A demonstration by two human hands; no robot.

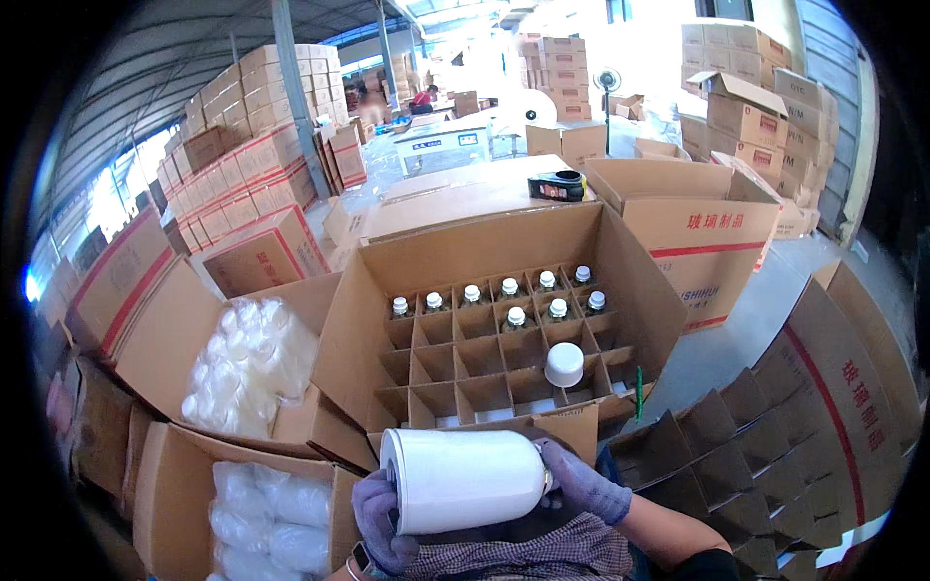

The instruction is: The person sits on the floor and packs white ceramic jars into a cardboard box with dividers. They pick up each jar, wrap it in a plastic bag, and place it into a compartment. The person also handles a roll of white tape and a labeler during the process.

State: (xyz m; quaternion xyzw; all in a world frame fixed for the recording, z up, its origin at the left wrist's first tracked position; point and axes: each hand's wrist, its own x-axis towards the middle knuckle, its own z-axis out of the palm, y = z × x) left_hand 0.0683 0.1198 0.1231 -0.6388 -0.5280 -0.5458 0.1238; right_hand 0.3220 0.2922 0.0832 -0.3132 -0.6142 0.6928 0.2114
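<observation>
Both my hands hold a large white cylinder point(470, 482) lying on its side in front of me. It has a flat, wide left end and a rounded right shoulder running into a narrow neck. My left hand point(385, 523), in a grey glove, wraps the wide end. My right hand point(586, 484), also gloved, grips the neck, where a shiny bit shows between the fingers. Just beyond stands an open carton point(465, 250) with cardboard dividers. Several white-capped clear bottles point(516, 318) stand in its rear cells. A white round cap or cup point(564, 365) rests over the dividers.
To the left are cartons with bagged translucent items point(254, 353) and bagged rounded items point(276, 508). Cardboard dividers fill a carton point(872, 387) at right. A tape dispenser point(557, 185) lies on cardboard behind. Stacked cartons point(242, 174) and a fan point(607, 80) stand farther off.
</observation>
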